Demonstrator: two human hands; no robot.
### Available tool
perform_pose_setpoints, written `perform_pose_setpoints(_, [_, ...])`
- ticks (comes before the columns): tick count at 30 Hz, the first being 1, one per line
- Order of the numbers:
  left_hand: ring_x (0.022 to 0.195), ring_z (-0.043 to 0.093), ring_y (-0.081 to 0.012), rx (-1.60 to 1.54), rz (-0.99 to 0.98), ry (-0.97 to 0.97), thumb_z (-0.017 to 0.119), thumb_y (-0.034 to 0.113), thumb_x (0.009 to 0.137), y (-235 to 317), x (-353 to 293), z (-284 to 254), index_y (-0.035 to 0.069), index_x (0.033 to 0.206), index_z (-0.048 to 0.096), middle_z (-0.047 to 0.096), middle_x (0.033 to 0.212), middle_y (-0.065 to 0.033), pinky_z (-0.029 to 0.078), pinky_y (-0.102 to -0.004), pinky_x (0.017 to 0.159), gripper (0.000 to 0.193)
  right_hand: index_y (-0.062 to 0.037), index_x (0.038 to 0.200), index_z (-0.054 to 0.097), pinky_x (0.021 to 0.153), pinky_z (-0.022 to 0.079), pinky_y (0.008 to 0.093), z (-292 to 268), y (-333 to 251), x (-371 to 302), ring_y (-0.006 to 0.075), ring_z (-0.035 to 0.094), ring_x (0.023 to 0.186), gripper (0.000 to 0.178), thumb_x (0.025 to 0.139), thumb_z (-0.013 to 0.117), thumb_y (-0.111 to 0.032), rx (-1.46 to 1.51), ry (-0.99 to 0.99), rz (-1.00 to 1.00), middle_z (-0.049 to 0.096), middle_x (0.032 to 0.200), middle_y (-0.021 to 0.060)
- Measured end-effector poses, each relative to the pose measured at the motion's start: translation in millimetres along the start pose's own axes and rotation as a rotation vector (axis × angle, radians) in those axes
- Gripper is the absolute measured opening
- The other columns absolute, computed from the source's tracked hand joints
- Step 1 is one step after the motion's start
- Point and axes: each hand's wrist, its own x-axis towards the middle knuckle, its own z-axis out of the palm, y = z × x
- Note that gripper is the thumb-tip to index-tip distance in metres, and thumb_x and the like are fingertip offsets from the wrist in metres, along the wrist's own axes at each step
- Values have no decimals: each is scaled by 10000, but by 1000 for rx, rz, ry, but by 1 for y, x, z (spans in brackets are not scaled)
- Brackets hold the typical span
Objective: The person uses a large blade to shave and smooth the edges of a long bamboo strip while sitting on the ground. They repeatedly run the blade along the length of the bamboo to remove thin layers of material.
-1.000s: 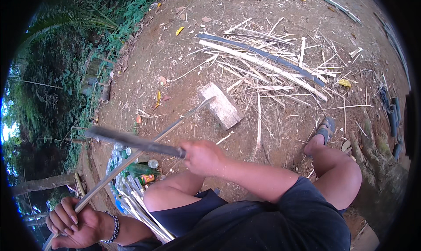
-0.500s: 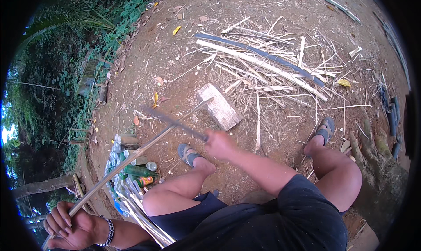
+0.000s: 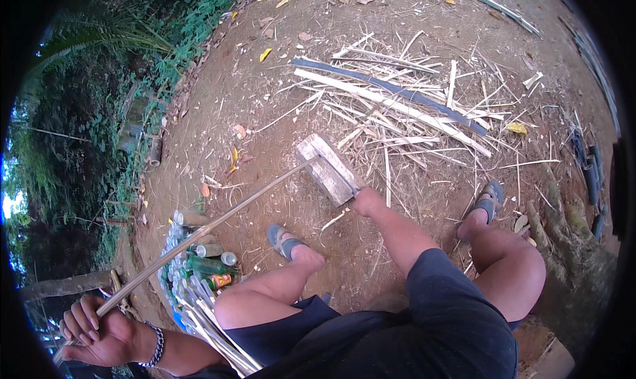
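My left hand (image 3: pixel 99 334), at the lower left, is closed around a long, thin bamboo strip (image 3: pixel 218 221). The strip slants up and away, and its far end lies on a pale wooden block (image 3: pixel 317 174) on the ground. My right hand (image 3: pixel 368 201) grips a machete, its handle mostly hidden in the fist. The dark, narrow blade (image 3: pixel 339 174) lies along the top of the block, its tip close to the strip's far end. Whether the blade touches the strip is too small to tell.
Beyond the block spreads a heap of split bamboo pieces (image 3: pixel 397 107) and shavings. Glass bottles and jars (image 3: pixel 205 265) cluster left of my sandalled left foot (image 3: pixel 286 240). Pale strips (image 3: pixel 222 332) lie beside my left leg. Tree roots (image 3: pixel 570 227) rise at the right.
My right hand has swung the machete forward and down, from above the strip's middle to the block. The strip's far end sits slightly lower; a small chip now lies beside the block.
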Motion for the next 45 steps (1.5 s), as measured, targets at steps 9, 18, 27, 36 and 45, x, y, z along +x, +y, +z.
perform_pose_setpoints(9, [623, 427, -106, 66, 83, -52, 634, 380, 879, -15, -8, 16, 62, 934, 548, 419, 699, 10, 359, -261, 631, 334, 43, 922, 600, 674, 503, 426, -1, -35, -38, 340, 650, 747, 275, 769, 631, -183, 488, 20, 47, 656, 838, 212])
perform_pose_setpoints(18, [562, 370, -86, 65, 123, -74, 569, 369, 931, -20, -18, 24, 86, 891, 506, 392, 670, 19, 299, -230, 526, 292, 2, 960, 537, 740, 500, 476, -76, -193, -178, 400, 633, 814, 226, 793, 580, -144, 378, 63, -540, 628, 823, 243])
perform_pose_setpoints(27, [546, 337, -78, 211, 155, 71, 544, 360, 945, -23, -14, 29, 87, 874, 480, 346, 637, 27, 284, -224, 512, 290, 19, 1017, 560, 773, 503, 464, -24, -103, -75, 381, 637, 857, 278, 794, 569, -147, 373, 39, -123, 640, 922, 237])
perform_pose_setpoints(36, [557, 314, -97, 180, 117, 20, 529, 285, 949, -24, -1, 20, 69, 859, 466, 326, 635, 15, 295, -235, 525, 242, -28, 1053, 561, 748, 500, 455, -34, -148, -91, 398, 624, 824, 328, 746, 604, -135, 377, 46, -387, 637, 849, 226])
perform_pose_setpoints(45, [564, 304, -113, 173, 78, 37, 499, 221, 948, -27, 11, 8, 72, 788, 440, 321, 629, 5, 301, -252, 543, 227, -33, 989, 557, 695, 497, 470, -65, -189, -132, 363, 638, 794, 215, 800, 568, -134, 322, 36, -549, 621, 786, 208])
